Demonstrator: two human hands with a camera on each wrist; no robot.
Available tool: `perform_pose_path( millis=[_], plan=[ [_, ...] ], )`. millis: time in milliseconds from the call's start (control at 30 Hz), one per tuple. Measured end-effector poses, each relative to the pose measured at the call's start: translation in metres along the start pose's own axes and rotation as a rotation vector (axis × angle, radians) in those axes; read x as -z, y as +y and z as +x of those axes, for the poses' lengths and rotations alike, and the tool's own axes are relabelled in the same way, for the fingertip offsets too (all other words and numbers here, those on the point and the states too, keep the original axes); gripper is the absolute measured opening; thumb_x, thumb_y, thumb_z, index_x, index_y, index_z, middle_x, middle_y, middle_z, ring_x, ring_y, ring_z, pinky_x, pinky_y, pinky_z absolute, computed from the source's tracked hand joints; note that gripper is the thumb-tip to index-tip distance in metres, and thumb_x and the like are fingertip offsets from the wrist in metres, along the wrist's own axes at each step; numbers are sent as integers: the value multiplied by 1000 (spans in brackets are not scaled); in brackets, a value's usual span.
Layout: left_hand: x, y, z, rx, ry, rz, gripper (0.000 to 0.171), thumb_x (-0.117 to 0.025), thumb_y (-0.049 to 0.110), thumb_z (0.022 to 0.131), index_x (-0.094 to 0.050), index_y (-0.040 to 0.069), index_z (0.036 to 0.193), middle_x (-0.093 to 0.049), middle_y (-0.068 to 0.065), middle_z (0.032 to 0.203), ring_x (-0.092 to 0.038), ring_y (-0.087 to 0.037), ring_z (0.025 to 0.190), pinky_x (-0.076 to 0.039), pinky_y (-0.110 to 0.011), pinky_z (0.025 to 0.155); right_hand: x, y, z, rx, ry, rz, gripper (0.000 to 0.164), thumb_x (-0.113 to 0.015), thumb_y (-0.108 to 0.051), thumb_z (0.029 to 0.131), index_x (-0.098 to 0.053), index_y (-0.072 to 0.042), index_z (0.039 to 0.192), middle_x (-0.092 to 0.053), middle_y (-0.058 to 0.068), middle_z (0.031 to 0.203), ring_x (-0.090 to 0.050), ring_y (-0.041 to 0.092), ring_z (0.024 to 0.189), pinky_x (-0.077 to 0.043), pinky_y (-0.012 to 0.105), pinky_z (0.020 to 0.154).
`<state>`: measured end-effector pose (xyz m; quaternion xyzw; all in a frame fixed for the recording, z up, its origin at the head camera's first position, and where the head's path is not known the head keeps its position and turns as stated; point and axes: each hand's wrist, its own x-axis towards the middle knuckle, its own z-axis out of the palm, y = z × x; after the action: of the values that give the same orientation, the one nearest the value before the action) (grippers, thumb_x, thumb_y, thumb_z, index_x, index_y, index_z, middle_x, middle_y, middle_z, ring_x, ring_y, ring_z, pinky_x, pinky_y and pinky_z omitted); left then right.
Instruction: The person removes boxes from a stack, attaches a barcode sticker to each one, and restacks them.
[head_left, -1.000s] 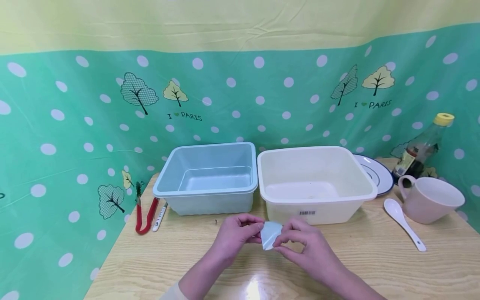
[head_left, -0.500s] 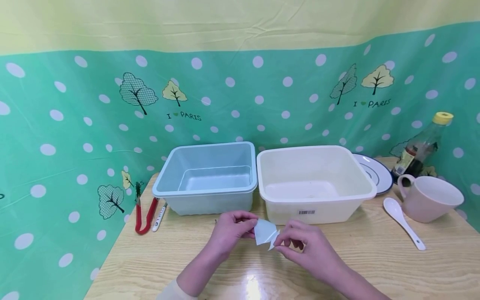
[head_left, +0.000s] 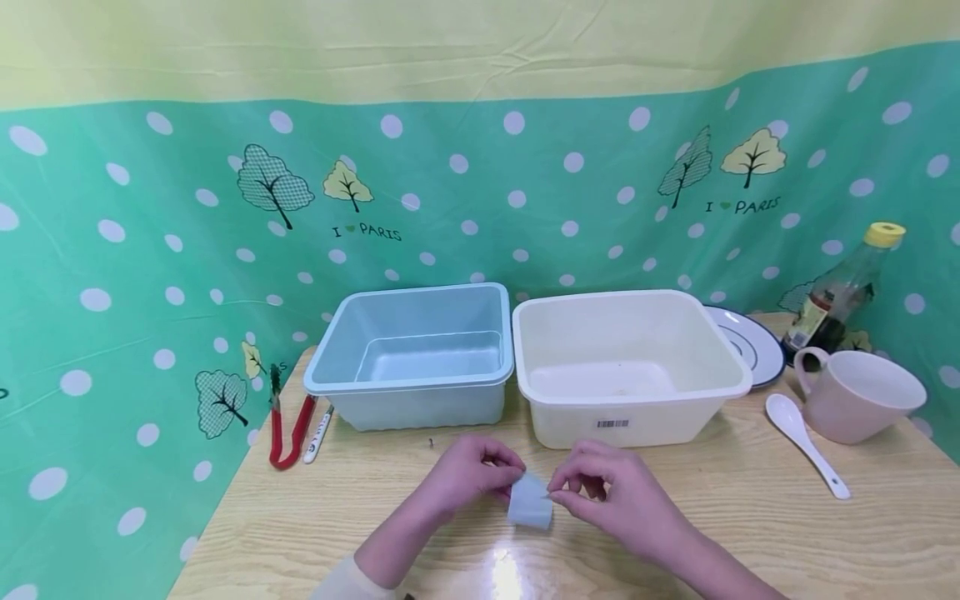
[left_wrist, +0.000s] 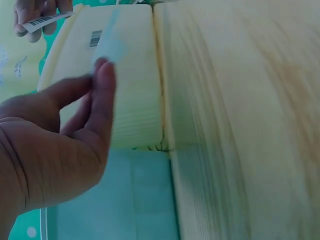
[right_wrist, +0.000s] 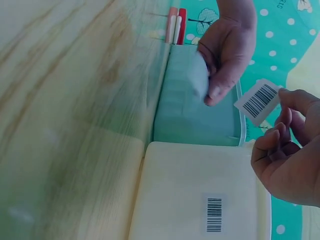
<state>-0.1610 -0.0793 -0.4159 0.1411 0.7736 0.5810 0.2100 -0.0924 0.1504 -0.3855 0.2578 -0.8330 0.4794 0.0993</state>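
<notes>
Between its thumb and fingers my left hand [head_left: 471, 477] pinches a small pale-blue piece of backing paper [head_left: 529, 505], curled at its lower end. To its right, my right hand [head_left: 626, 498] pinches a white barcode sticker [right_wrist: 259, 101] by one edge, its printed stripes plain in the right wrist view. Seen from the head, the sticker is almost edge-on at the fingertips. Paper and sticker are apart. Both hands are over the table in front of the white plastic bin [head_left: 633, 398], which bears a barcode label [head_left: 612, 423] on its front wall.
A light-blue bin [head_left: 420, 404] stands left of the white one. Red-handled tongs [head_left: 277, 450] and a white-handled utensil [head_left: 318, 437] lie at the left edge. At right are a plate [head_left: 761, 350], a sauce bottle [head_left: 832, 300], a mug [head_left: 862, 400] and a white spoon [head_left: 810, 450].
The sticker has come off its backing paper, which was folding at its right corner earlier. The left hand has lowered slightly with the paper, and the paper now curls downward.
</notes>
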Motion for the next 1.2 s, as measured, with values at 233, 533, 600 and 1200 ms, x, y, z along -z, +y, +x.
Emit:
perform_pose_path(
  millis=[233,533,600,1200],
  plan=[
    [-1,2,-5,-3,-8,255,4,-74,1,87,-73,6,87,-65,-2,79,-63,-17,69,-57,-31,60,2,2,2,-129,-58,49,13,-80,-16,88,-74,-28,86,-57,-12,78,-52,6,68,-46,22,55],
    [-1,12,-8,-48,96,422,5,-76,11,89,-71,10,90,-64,5,84,-60,-12,75,-52,-26,59,3,3,4,-274,-106,73,8,-81,-16,86,-77,-23,86,-58,-7,76,-51,8,67,-45,23,57],
    [-2,16,-10,-75,94,421,4,-76,12,89,-73,10,91,-65,7,85,-60,-11,75,-52,-26,60,4,4,4,-288,-114,80,7,-81,-16,86,-77,-22,87,-58,-6,76,-51,8,67,-45,23,57],
    [-18,34,-25,-169,-68,216,2,-78,17,90,-77,17,88,-68,10,78,-61,-6,72,-48,-20,58,4,7,3,-288,-116,144,4,-80,-20,88,-77,-21,90,-57,-4,77,-52,8,70,-45,23,59]
  ],
)
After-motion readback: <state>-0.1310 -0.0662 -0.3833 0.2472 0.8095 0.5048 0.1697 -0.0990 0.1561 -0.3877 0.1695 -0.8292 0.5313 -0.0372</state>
